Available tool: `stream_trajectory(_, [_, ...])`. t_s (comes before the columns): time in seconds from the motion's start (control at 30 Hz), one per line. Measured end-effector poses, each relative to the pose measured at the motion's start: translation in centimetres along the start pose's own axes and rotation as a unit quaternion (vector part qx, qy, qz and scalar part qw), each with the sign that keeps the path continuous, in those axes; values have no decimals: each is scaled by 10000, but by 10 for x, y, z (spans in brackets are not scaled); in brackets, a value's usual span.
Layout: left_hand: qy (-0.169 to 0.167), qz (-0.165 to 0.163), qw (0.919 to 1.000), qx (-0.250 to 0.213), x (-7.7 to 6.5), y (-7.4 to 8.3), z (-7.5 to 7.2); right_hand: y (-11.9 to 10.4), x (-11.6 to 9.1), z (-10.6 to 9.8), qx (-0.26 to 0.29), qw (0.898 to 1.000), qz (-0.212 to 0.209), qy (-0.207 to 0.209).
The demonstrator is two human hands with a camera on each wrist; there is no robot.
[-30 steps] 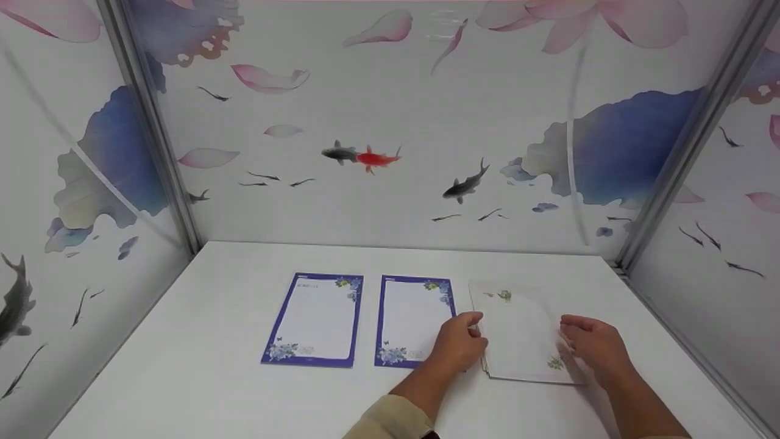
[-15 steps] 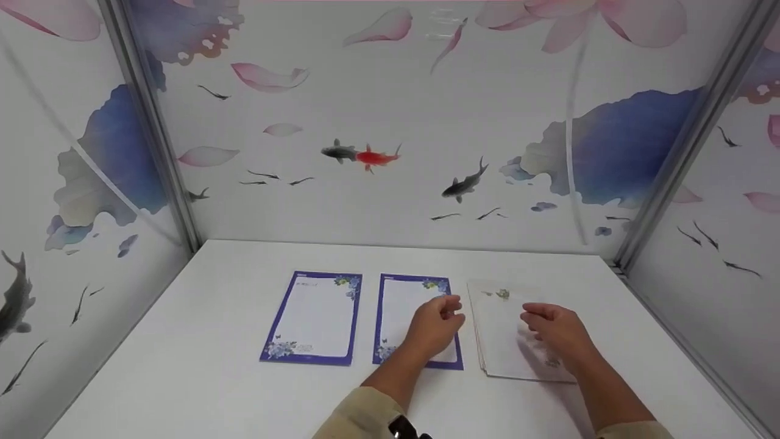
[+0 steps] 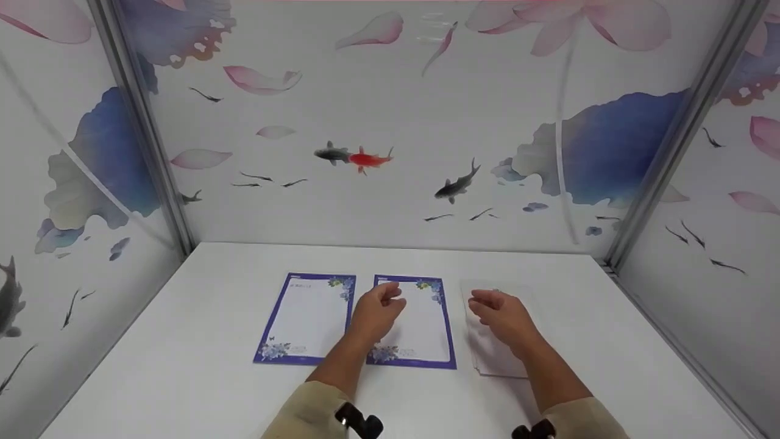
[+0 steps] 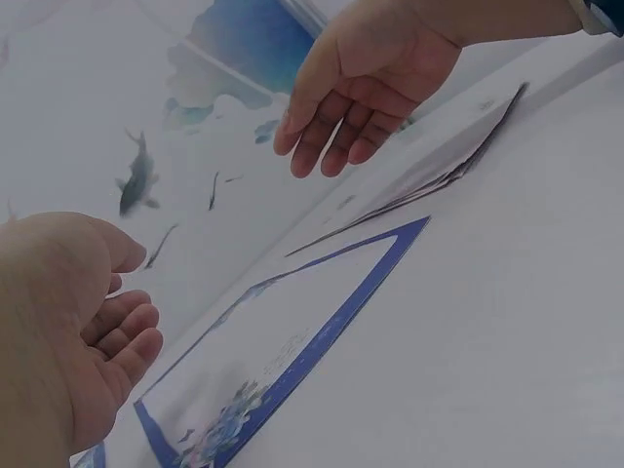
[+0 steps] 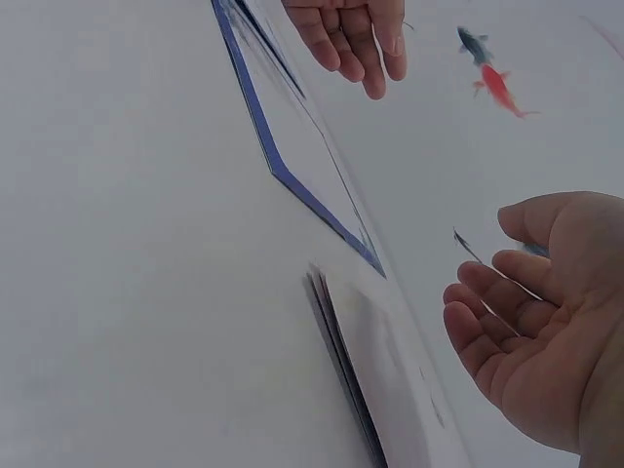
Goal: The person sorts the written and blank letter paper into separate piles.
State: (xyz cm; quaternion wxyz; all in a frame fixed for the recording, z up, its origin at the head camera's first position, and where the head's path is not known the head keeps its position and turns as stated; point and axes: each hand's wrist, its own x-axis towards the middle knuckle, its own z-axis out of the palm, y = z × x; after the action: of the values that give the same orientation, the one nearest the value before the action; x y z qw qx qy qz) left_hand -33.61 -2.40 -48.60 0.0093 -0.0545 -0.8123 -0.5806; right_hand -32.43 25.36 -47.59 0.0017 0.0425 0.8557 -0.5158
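Note:
My left hand (image 3: 373, 316) hovers above the left edge of the middle blue-bordered sheet (image 3: 423, 326), its fingers loosely bent with nothing in them. In the left wrist view the same left hand (image 4: 83, 336) is apart from the paper. Over a stack of white paper (image 3: 490, 353) on the right is my right hand (image 3: 503, 318), also holding nothing and hiding part of the stack. The right wrist view shows the right hand (image 5: 541, 317) with relaxed fingers above the stack (image 5: 375, 361). Another blue-bordered sheet (image 3: 311, 320) with flower corners lies to the left, partly behind my left forearm.
All the papers lie flat in a row on a white table (image 3: 195, 341). White panels (image 3: 365, 207) printed with fish and petals enclose the back and sides, joined by metal posts (image 3: 146, 122). Dark devices (image 3: 359, 421) sit at both sleeves.
Both hands have let go of the white stack's side edges, lifted and moved left. My left hand has crossed above the middle sheet; the right has come over the stack. The papers stay put.

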Motion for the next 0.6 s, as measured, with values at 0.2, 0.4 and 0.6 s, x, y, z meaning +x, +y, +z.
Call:
stream_trajectory(0.2, [304,-166,9994,88,3,-11,-32,-17,7,28,198,9997,60,-85])
stream_trajectory(0.4, [532,-321,9978,208,5,-20,-51,-27,12,47,345,9991,-25,-230])
stream_trajectory(0.6, [125,-439,9983,361,4,-23,-50,-22,7,49,-271,9983,-348,-392])
